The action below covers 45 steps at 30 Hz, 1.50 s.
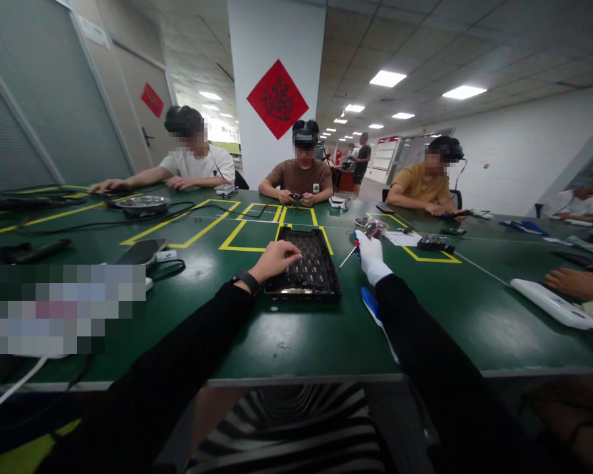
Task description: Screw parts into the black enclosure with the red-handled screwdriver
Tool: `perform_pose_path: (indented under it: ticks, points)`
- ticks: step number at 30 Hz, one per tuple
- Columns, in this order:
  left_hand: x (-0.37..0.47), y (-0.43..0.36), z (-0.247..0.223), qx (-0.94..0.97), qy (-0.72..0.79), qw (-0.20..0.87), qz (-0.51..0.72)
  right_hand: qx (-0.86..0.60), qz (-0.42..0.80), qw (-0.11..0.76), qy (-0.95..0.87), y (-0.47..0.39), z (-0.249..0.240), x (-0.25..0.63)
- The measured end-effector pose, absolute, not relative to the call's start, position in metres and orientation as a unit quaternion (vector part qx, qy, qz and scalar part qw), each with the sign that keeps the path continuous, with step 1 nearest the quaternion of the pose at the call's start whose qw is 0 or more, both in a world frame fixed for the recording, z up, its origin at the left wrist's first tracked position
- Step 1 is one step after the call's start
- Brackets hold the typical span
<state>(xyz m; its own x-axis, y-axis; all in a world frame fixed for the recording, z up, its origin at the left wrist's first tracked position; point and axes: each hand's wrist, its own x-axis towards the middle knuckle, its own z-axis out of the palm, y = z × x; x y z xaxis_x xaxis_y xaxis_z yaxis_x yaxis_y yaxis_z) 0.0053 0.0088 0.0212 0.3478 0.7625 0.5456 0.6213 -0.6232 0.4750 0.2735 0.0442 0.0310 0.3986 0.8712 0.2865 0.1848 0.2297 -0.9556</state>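
Observation:
A shallow black plastic housing (321,266) lies on the green table in front of me, its open side up and several small shapes inside. Over its left edge, my bare left hand (275,259) has thumb and fingers pressed together; whatever may be between them is too small to make out. My right hand (373,258), in a white glove, grips a screwdriver (348,255) right of the housing. The shaft points down to the left, and the hand covers most of the handle. Below that hand lies a blue-and-white object (370,303), partly behind my sleeve.
Beyond my right hand are a small dish (363,222), white paper (402,238) and black parts (435,243). A metal bowl (143,205), cables and a phone (138,251) lie left. A white device (553,304) sits right. Co-workers sit around the table, which bears yellow tape lines.

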Motion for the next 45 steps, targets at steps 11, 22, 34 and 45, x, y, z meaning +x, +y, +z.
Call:
perform_pose_path:
  ticks: [11, 22, 34, 45]
  points:
    - [0.006, 0.014, 0.012, 0.805, 0.399, 0.208, 0.386, -0.721, 0.051, 0.154, -0.674, 0.026, 0.023, 0.256]
    - [0.006, 0.017, 0.011, 0.795, 0.399, 0.259, 0.377, -0.495, -0.096, 0.323, -0.801, 0.003, 0.049, 0.231]
    - [0.006, 0.017, 0.012, 0.822, 0.38, 0.224, 0.36, -0.422, -0.119, 0.178, -0.881, -0.009, 0.046, 0.197]
    - [0.005, 0.02, 0.01, 0.843, 0.373, 0.211, 0.325, -0.399, -0.06, 0.234, -0.884, 0.003, 0.027, 0.198]
